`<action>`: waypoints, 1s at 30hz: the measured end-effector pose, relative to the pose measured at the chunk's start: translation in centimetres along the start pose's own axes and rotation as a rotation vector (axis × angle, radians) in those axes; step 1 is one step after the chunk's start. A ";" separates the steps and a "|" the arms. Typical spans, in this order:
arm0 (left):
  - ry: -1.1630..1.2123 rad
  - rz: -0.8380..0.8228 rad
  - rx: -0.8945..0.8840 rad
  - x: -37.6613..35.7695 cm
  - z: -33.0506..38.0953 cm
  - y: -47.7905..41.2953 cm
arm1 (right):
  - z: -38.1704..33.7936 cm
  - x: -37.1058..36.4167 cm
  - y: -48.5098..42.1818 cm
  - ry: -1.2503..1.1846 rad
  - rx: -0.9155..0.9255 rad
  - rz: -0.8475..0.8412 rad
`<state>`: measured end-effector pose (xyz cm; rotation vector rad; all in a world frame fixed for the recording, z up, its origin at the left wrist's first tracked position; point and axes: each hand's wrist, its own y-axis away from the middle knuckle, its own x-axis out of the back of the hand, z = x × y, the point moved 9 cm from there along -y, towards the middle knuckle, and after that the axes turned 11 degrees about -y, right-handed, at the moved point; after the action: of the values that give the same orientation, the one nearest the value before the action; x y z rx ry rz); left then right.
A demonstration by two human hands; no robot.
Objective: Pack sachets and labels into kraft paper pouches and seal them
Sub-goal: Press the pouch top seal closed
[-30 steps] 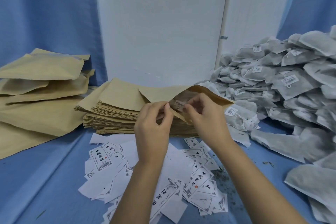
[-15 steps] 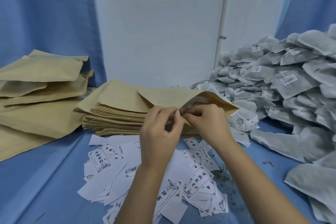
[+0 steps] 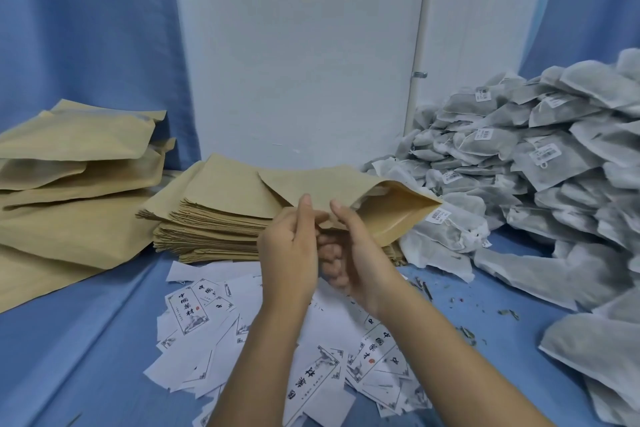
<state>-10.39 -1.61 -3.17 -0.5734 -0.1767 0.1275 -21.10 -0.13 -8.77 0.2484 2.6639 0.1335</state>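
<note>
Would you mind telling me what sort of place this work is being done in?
Probably a small hand-packing station: a stack of flat kraft pouches, a heap of grey sachets and loose printed labels lie on a blue-covered table, while the left hand and right hand pinch one open pouch.

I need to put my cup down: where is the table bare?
Front left, the blue cloth between the left pouch pile and the labels. Also a crumb-strewn strip between labels and sachet heap. The middle is crowded.
</note>
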 end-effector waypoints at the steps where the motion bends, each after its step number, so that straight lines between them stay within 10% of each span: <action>1: -0.016 -0.032 -0.006 -0.3 0.0 0.0 | 0.1 0.4 -0.1 -0.122 0.028 0.063; 9: -0.196 -0.136 0.272 -1.7 -2.0 0.3 | -0.1 1.7 -0.1 -0.417 0.097 0.206; 13: 0.184 -0.424 0.609 -4.6 -3.7 2.3 | 0.3 1.2 -0.3 -0.409 0.071 0.169; 30: 0.471 -0.477 0.676 -5.6 -4.1 2.1 | 0.2 2.4 -0.5 -0.310 0.117 0.236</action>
<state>-15.18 -2.99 -8.41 0.1310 0.1908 -0.4008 -23.15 -0.18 -10.04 0.5729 2.3294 0.0112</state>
